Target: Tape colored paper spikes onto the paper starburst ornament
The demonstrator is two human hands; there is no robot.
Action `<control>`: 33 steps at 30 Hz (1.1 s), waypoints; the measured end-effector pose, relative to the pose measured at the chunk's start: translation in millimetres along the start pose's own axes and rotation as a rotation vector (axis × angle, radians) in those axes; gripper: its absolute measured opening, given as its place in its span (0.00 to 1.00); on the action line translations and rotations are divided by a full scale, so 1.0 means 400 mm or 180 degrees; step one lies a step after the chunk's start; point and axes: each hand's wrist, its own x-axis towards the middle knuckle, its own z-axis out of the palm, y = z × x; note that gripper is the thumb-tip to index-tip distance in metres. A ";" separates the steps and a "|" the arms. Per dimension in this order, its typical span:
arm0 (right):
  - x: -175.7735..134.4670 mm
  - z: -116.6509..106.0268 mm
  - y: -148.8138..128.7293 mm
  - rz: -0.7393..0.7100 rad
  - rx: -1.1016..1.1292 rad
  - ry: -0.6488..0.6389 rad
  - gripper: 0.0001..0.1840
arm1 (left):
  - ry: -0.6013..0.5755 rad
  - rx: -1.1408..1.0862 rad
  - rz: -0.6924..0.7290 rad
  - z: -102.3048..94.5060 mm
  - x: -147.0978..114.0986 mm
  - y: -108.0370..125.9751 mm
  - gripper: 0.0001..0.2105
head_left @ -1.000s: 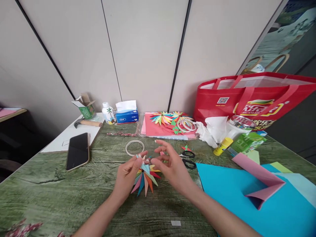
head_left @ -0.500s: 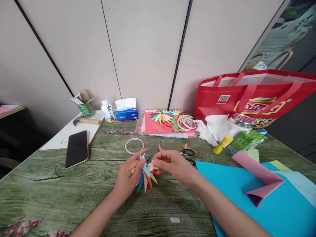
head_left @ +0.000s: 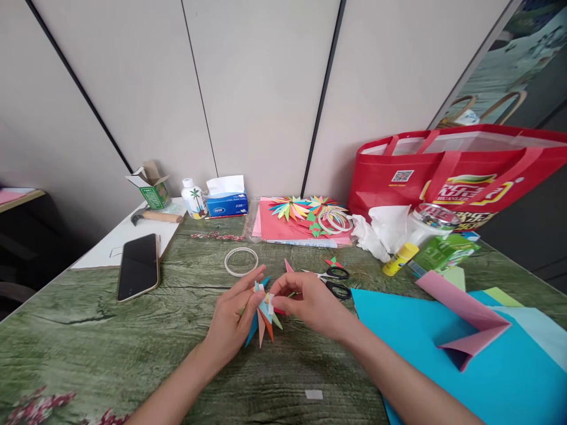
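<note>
Between my hands is a many-pointed folded paper star (head_left: 264, 323) with blue, orange, pink, green and red points. My left hand (head_left: 234, 310) grips it from the left, thumb pressed on its light blue points. My right hand (head_left: 308, 301) pinches a small white strip of tape (head_left: 271, 304) against the star's right side. Part of the star is hidden behind my fingers. Just beyond my hands lies a roll of tape (head_left: 226, 260). A pair of scissors (head_left: 339, 273) with black handles rests behind my right hand, near a small pink paper point (head_left: 288, 265).
Blue paper sheets (head_left: 411, 342) with a folded pink paper (head_left: 465, 307) lie on the right. A phone (head_left: 139, 268) and a hammer (head_left: 159, 217) are at left. Along the back stand a tissue box (head_left: 228, 205), finished stars (head_left: 290, 209), a glue stick (head_left: 400, 260) and a red bag (head_left: 398, 171).
My right hand has shifted slightly left and down, bringing the tape strip closer against the star. More of the scissors shows now. My left hand stays around the star.
</note>
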 end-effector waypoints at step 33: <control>-0.007 0.011 -0.016 -0.0035 -0.0242 0.0090 0.01 | 0.0009 0.0011 -0.0013 0.004 -0.002 0.002 0.15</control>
